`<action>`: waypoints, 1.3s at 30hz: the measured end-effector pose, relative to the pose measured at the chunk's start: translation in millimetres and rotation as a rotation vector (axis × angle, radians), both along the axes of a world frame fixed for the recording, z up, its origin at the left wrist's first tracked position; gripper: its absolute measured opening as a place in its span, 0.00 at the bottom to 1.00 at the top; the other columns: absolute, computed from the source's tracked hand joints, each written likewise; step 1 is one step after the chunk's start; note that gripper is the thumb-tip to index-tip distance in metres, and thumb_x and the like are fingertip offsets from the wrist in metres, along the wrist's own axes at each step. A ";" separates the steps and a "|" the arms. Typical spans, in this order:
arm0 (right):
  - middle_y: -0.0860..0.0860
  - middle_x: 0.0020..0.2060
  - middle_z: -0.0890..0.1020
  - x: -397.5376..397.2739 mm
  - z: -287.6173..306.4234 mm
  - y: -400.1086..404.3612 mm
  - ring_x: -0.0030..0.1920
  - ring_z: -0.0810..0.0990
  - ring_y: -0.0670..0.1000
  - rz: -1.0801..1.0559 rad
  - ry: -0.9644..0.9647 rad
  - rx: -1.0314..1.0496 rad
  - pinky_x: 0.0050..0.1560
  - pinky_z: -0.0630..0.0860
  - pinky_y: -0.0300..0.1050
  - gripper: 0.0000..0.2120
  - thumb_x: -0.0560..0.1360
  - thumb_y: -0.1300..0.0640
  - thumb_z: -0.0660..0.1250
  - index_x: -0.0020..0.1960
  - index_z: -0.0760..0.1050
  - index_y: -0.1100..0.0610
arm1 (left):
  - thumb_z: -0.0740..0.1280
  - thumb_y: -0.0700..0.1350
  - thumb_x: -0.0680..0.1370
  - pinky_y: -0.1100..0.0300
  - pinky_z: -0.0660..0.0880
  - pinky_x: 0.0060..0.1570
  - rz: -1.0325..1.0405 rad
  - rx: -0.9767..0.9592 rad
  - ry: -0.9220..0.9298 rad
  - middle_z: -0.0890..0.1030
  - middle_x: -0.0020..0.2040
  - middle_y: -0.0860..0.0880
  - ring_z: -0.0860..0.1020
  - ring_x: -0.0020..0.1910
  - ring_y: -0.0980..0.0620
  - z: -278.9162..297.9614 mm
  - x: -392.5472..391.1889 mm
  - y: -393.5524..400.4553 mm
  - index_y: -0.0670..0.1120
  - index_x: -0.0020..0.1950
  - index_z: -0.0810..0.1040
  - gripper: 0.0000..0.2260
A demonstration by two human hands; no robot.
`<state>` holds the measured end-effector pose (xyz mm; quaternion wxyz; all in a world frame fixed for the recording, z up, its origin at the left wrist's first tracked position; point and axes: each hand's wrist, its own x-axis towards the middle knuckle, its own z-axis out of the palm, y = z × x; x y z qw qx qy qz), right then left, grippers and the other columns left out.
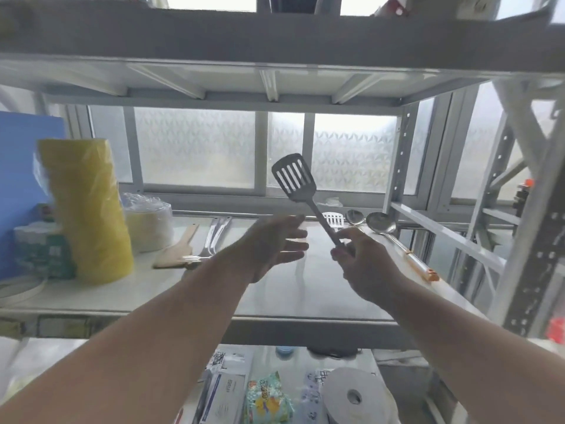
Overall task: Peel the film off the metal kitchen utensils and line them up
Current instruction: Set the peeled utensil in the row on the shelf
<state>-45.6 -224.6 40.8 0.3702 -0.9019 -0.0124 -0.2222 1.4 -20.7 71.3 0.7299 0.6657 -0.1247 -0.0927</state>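
Spatula: your right hand (360, 261) holds the slotted spatula (293, 175) by the lower end of its handle, head tilted up and to the left – raised above the shelf, in front of the frosted window (195, 145).
Right fingers: curled round the handle, pinching it near its base.
Left hand: your left hand (275, 246) hovers just beside the handle, palm turned toward it, fingers (295, 237) straight and spread wide, touching nothing.
Shelf: the metal shelf (275, 295) under your hands carries the other utensils.
Lined-up utensils: at the back right lie a second slotted spatula (333, 220), a spoon (354, 216) and a ladle (380, 223) side by side; the ladle's long handle ends in an orange tip (431, 275) near the shelf's right edge.
Left of centre: a wooden spatula (177, 249) and metal tongs (214, 237) lie next to each other.
Containers: a yellow plastic bag (88, 209) stands upright at the left, its contents not readable; beside it a clear-wrapped stack of bowls (149, 224).
Far left: a green tissue pack (39, 249) in front of a blue board (24, 166).
Lower shelf: a paper roll (357, 396) and assorted packets (269, 399) – details too blurred to tell.
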 end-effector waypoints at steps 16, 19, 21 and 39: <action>0.50 0.46 0.85 14.9 -17.6 33.2 0.38 0.82 0.49 0.057 0.214 0.133 0.46 0.82 0.49 0.13 0.72 0.48 0.72 0.55 0.81 0.50 | 0.78 0.36 0.62 0.31 0.80 0.62 0.131 0.262 0.088 0.83 0.47 0.38 0.87 0.56 0.33 -50.9 45.7 -37.5 0.47 0.31 0.87 0.06; 0.50 0.52 0.83 2.8 -10.9 24.3 0.55 0.81 0.52 0.056 0.227 -0.104 0.54 0.76 0.44 0.18 0.73 0.46 0.70 0.61 0.80 0.51 | 0.78 0.33 0.62 0.35 0.83 0.60 0.154 0.246 0.088 0.83 0.49 0.37 0.88 0.49 0.37 -49.7 53.3 -43.4 0.42 0.39 0.85 0.09; 0.47 0.43 0.82 -11.9 -11.1 16.2 0.49 0.80 0.49 0.104 0.214 -0.278 0.47 0.73 0.41 0.11 0.73 0.47 0.68 0.52 0.81 0.50 | 0.79 0.34 0.70 0.46 0.86 0.55 0.143 0.333 0.013 0.84 0.55 0.39 0.87 0.45 0.42 -49.9 59.8 -48.1 0.43 0.58 0.83 0.17; 0.48 0.33 0.72 97.4 -20.1 -1.5 0.40 0.73 0.53 0.150 0.121 -0.597 0.43 0.70 0.44 0.10 0.80 0.49 0.64 0.43 0.79 0.51 | 0.58 0.56 0.88 0.46 0.66 0.76 0.034 1.184 -0.357 0.79 0.73 0.54 0.75 0.73 0.47 -53.2 173.6 -79.1 0.58 0.72 0.81 0.17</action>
